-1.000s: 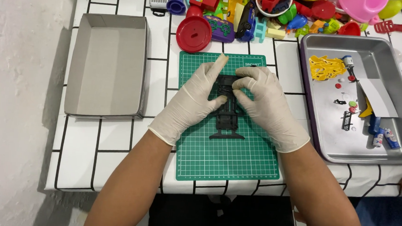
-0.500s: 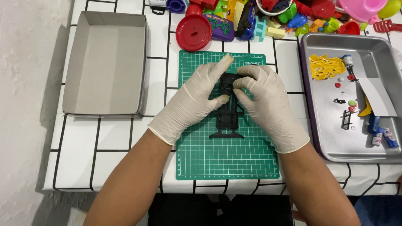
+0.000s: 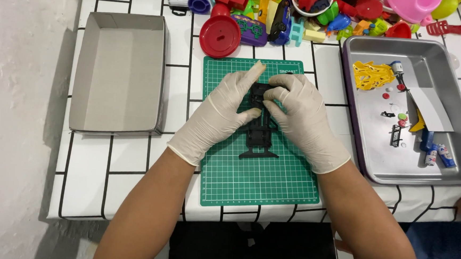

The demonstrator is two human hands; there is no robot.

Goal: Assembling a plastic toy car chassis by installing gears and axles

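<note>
Both gloved hands down on black toy chassis (image 3: 258,131), mid green cutting mat (image 3: 259,179) near surface's front edge. Left hand (image 3: 226,113) fingers clamped on chassis's left flank, index straight. Right hand (image 3: 300,115) fingers curled tight over its top end. Grey cardboard tray (image 3: 117,74) left; metal tray (image 3: 373,154) right.

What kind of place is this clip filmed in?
Probably a small hobby or toy-repair workbench: a green cutting mat under gloved hands working a black plastic toy part, a metal tray of small loose pieces, and a heap of colourful plastic toys on a tile-patterned table.
</note>
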